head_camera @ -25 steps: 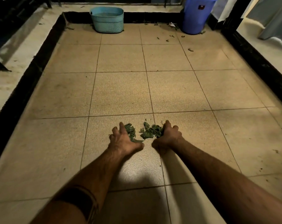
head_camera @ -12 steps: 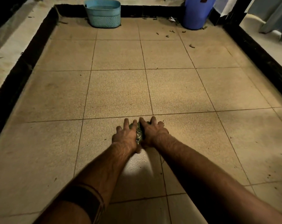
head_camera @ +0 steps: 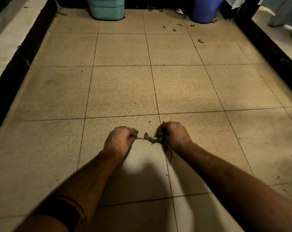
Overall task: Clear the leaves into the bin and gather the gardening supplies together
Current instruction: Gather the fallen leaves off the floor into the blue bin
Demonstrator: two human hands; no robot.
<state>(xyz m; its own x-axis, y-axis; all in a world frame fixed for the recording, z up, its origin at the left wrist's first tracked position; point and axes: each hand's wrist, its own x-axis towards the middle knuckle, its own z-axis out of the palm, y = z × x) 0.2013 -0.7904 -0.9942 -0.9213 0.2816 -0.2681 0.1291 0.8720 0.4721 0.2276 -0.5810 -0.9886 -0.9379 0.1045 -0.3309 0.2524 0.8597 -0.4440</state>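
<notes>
A small clump of green leaves point(head_camera: 150, 139) lies on the tan tiled floor between my two fists. My left hand point(head_camera: 120, 139) is curled shut with bits of leaf showing at its fingers. My right hand point(head_camera: 173, 136) is also curled shut on leaves, and a thin stem hangs below it. Both hands sit low over the floor, a little apart. The blue bin point(head_camera: 205, 9) stands at the far right end. More loose leaves point(head_camera: 177, 26) lie scattered on the tiles in front of the bin.
A teal plastic basket point(head_camera: 106, 8) stands at the far end, left of the bin. A black raised curb point(head_camera: 16, 64) borders the tiled area on the left and also on the right point(head_camera: 272, 52). Pale curtains point(head_camera: 285, 12) hang at the top right.
My hands first closed in from both sides of the leaf pile and pressed together over it. Now they have curled into fists on the leaves and drawn slightly apart.
</notes>
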